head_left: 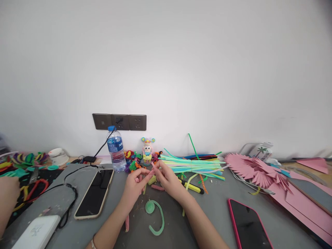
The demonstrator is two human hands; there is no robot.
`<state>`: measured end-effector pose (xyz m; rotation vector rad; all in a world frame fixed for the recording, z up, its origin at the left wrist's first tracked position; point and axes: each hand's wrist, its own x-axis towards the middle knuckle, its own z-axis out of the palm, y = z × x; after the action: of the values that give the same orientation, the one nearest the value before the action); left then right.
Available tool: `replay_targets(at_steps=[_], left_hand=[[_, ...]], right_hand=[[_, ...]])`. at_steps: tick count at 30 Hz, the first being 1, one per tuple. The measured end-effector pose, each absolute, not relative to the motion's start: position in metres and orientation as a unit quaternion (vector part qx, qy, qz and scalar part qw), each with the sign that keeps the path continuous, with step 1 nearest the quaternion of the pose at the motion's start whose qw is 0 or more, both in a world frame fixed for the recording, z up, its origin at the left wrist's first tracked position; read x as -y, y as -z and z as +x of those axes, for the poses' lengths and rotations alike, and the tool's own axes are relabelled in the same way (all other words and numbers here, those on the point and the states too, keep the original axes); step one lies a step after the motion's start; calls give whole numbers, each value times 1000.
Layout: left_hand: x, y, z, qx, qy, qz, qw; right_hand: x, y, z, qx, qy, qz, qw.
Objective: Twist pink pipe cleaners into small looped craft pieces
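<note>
Both hands meet over the middle of the grey table. My left hand (137, 182) pinches a pink pipe cleaner (153, 166), part of which is hidden by fingers. My right hand (168, 179) grips the same piece near its upper end, fingertips close to the left ones. Below them lies a green pipe cleaner (160, 214), its one end coiled into a flat disc and its tail curved. Folded pink pipe cleaners (127, 223) lie beside my left forearm. Behind the hands stands a small figure (147, 152) with big eyes and blue-and-yellow ears.
A water bottle (116, 152) stands by the wall. Phones lie at left (94, 193) and right (247, 223). A pipe cleaner bundle (194, 166), a yellow cutter (193, 187), folded pink paper (251, 169), a black cable (74, 195) and a white power bank (37, 233) surround. Another person's hand (9, 195) is far left.
</note>
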<state>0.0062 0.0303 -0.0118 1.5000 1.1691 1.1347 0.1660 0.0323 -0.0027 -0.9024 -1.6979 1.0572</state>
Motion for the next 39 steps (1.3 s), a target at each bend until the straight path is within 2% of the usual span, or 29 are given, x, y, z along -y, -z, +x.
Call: replay_targets(at_steps=[5,13,19,22,25,29,33,39], left_hand=[[-31,13,4,-468,-460,644,392],[-27,6,3,-426,-451,757,204],[-26,8,6,-404,-444,774,201],[-27,11,6,-429,-464,739,235],[-28,12,5,-458,-493,681,290],[-31,12,3,-454,-517,641,340],[-31,13,3,-451,-516,658,312],[-27,11,1,-434,-516,692,256]], right_hand=[[-31,-1,167,657,-504,-332,452],[-31,-12,171,599,-587,-316,443],[-32,-6,172,553,-652,-306,419],[-38,-1,172,559,-607,-317,467],[-42,0,173,591,-503,-348,526],[-42,-1,171,651,-409,-376,518],[-42,2,166,674,-364,-408,497],[-43,5,164,665,-386,-410,491]])
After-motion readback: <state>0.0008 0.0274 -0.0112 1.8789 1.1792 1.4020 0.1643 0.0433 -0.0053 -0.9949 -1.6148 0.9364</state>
